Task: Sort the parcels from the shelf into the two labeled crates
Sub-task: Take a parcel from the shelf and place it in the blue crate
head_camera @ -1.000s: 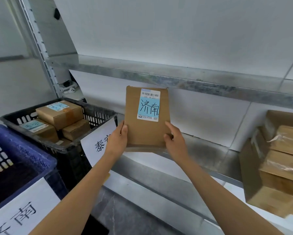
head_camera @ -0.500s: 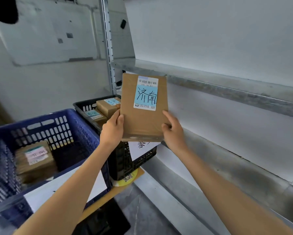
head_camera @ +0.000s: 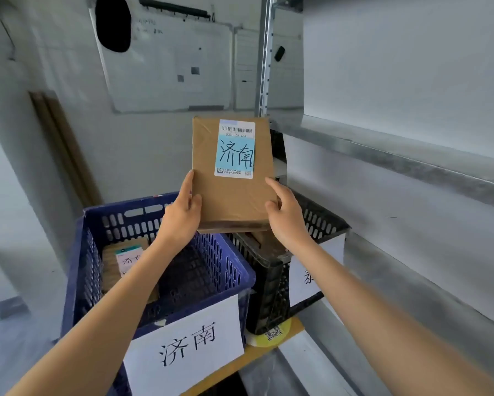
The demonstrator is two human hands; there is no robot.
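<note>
Blue slatted plastic crate [head_camera: 211, 252] with the white 济南 paper sign stood at the left. It already held one brown cardboard parcel with a pale label [head_camera: 125, 261], so I judged the sort begun but not finished. I had the left hand [head_camera: 180, 221] gripping the lower left edge of the flat brown cardboard parcel with the light-blue 济南 sticker [head_camera: 228, 201], thumb on its face. The right hand [head_camera: 285, 221] pinched the lower right edge the same way. That parcel stood upright in the air above where the blue crate met the black plastic crate [head_camera: 271, 287], not yet released. Its sticker matched the blue crate's sign, so it was left to set it down there. The grey metal shelf [head_camera: 411, 155] at the right showed no parcels, so I could not tell how many remained. A second earlier I had held the parcel before the shelf. It had since moved left over the crates with the grip unchanged, and the stacked shelf boxes had left the view.
</note>
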